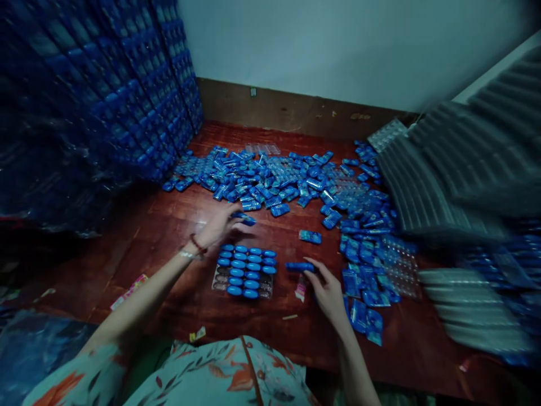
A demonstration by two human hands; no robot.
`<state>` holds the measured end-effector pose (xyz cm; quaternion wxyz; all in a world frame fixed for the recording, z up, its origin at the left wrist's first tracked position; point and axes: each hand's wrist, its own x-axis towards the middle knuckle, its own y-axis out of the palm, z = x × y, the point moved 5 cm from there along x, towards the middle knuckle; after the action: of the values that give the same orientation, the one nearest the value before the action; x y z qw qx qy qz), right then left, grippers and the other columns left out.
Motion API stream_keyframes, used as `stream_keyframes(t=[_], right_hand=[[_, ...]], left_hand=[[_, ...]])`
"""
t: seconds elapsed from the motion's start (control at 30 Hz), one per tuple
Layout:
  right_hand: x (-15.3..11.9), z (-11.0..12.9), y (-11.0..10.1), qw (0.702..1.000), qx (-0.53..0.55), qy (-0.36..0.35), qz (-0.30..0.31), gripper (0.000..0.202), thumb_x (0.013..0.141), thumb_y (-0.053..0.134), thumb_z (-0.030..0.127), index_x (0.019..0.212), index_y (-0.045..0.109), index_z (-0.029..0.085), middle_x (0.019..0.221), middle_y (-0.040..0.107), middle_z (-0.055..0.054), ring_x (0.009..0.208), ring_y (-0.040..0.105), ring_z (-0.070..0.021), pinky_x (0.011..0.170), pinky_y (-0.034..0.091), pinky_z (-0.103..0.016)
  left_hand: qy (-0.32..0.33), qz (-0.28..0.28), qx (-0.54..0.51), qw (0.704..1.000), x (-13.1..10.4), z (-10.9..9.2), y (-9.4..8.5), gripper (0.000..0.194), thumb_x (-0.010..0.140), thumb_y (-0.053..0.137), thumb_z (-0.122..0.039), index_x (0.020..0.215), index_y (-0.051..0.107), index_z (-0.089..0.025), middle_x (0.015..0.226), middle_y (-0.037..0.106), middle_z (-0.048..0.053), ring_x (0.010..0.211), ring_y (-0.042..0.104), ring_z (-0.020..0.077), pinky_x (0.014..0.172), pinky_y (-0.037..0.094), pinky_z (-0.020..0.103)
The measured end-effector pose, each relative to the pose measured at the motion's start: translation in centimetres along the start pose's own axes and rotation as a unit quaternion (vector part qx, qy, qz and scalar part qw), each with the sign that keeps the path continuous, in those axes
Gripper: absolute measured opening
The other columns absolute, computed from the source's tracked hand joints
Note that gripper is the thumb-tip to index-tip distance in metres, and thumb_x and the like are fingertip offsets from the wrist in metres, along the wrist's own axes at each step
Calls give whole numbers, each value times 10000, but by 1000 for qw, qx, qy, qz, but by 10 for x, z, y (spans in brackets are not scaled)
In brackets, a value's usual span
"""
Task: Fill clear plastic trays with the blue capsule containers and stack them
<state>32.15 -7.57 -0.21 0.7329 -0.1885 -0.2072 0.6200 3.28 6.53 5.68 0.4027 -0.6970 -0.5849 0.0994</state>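
Observation:
My left hand (pixel 224 225), closed, grips a small blue packet (pixel 244 219) above the table, just beyond a clear plastic tray (pixel 220 285). Several shiny blue oval pieces (pixel 239 264) sit in the tray's rows, filling the two middle columns. A few pockets at the lower left and lower right of the tray hold none. To the right of the tray, my right hand (pixel 326 285) pinches another blue packet (pixel 299 267) by its right end, seen edge-on. One loose blue packet (pixel 310 236) lies on the table between my hands and the heap.
A wide heap of blue packets (pixel 262 180) with clear trays among it spreads across the back. More packets (pixel 366 282) lie at right. Stacked clear trays (pixel 439 186) rise on the right; wrapped blue goods (pixel 139 96) tower at left. Scraps, including a pink wrapper (pixel 300 288), dot the table.

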Motion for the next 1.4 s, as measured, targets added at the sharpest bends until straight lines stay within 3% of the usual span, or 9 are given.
stream_keyframes(t=[0.13, 0.27, 0.37, 0.5, 0.77, 1.03, 1.2, 1.3, 1.4], right_hand=[[-38, 13, 23, 999, 0, -37, 19, 265, 840, 575, 352, 1058, 593, 203, 928, 670, -50, 805, 640, -174, 726, 527, -305], [-45, 34, 46, 977, -68, -201, 24, 202, 884, 506, 197, 1066, 594, 210, 962, 646, -60, 902, 619, -174, 813, 499, -324], [-40, 49, 55, 932, -183, -301, 80, 316, 888, 405, 76, 1138, 570, 179, 953, 622, -81, 868, 595, -166, 764, 481, -302], [-31, 67, 57, 857, -336, -370, 127, 364, 863, 332, 16, 1088, 586, 148, 851, 597, -75, 746, 539, -171, 680, 421, -298], [-27, 83, 77, 776, -402, -434, 218, 224, 856, 427, 39, 978, 580, 150, 810, 566, -56, 711, 495, -170, 660, 334, -312], [-31, 82, 77, 805, -419, -390, 157, 260, 892, 420, 102, 1080, 592, 158, 821, 589, -72, 726, 488, -189, 618, 366, -318], [-28, 77, 56, 874, -327, -356, 59, 294, 909, 451, 206, 1166, 594, 222, 918, 596, -85, 764, 523, -194, 639, 426, -316], [0, 48, 26, 931, -262, -252, -29, 320, 916, 417, 209, 1186, 587, 240, 901, 568, -64, 785, 546, -174, 704, 457, -294], [45, 1, -3, 952, -284, -94, -68, 345, 919, 394, 279, 1217, 549, 198, 1002, 532, -94, 921, 542, -205, 809, 460, -329]], left_hand=[[-67, -41, -12, 997, -70, 18, -60, 256, 850, 564, -316, 1049, 616, -164, 962, 620, 59, 823, 616, 165, 717, 520, 281], [-209, -144, -54, 966, -144, 34, -81, 351, 757, 667, -391, 1032, 581, -190, 923, 642, 38, 797, 632, 195, 717, 542, 329], [-205, -161, -61, 964, -172, 24, -68, 231, 766, 669, -350, 915, 596, -189, 843, 637, 23, 759, 626, 187, 694, 542, 322], [-94, -120, -33, 988, -174, -1, -37, 115, 847, 572, -239, 942, 604, -182, 880, 632, 41, 810, 614, 168, 721, 533, 299], [87, 1, 88, 992, -164, -12, -4, 314, 915, 404, -107, 1199, 512, -187, 962, 582, 80, 832, 538, 148, 691, 495, 254], [181, 127, 171, 960, -159, -23, 10, 332, 928, 343, -134, 1217, 507, -146, 981, 590, 113, 882, 496, 201, 756, 502, 334], [182, 111, 208, 955, -153, -23, -1, 347, 908, 378, -149, 1215, 526, -216, 1074, 585, 105, 871, 528, 199, 717, 498, 335], [166, 54, 207, 963, -130, -20, -16, 290, 901, 410, -199, 1133, 576, -254, 1047, 591, 87, 850, 552, 207, 688, 490, 334], [123, 35, 138, 982, -73, -9, -15, 221, 915, 416, -230, 994, 622, -212, 915, 598, 74, 811, 564, 185, 701, 487, 296]])
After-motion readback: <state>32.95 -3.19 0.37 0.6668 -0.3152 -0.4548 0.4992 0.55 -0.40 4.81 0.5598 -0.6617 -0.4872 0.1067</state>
